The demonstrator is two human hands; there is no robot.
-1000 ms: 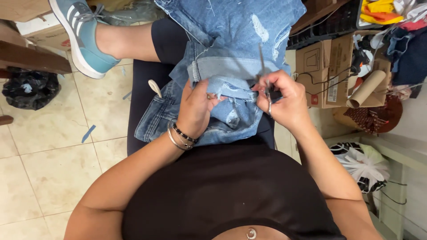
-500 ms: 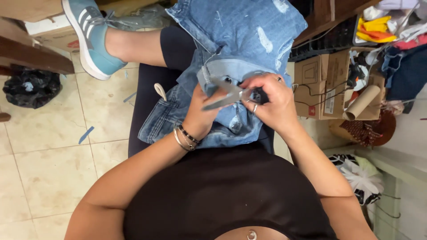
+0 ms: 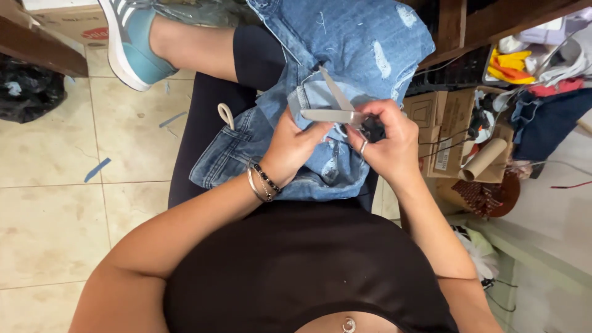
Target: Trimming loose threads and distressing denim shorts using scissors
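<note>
Right hand (image 3: 385, 145) closed around the dark handles of silver metal scissors (image 3: 336, 110), a ring showing on one finger; blades standing open in a narrow V, one pointing up and left, the other lying flat toward the left. Left hand (image 3: 293, 148) curled shut, pinching a folded edge of the faded blue distressed denim garment (image 3: 345, 55) right at the blades; beaded and metal bracelets (image 3: 262, 182) circling that wrist. Hands nearly touching, both working over the lap.

Denim garment spreading across the thighs, its pale frayed patches facing up toward the top of the view, a darker seamed portion (image 3: 228, 154) hanging off to the left with a cream drawstring loop (image 3: 226, 115) lying against it. Black top filling the lower frame; black leggings under the denim.

Crossed leg reaching up-left, ending in a teal and white sneaker (image 3: 132, 40) hovering over beige tiled floor (image 3: 55, 185). Scraps of blue tape (image 3: 97, 169) sticking to the tiles. Black plastic bag (image 3: 28, 92) sitting at far left.

To the right, brown cardboard boxes (image 3: 453, 132) with a cardboard tube (image 3: 484, 159) leaning against them, near the right hand. Beyond, a heap of mixed clothing, yellow fabric (image 3: 509, 65) on top.
</note>
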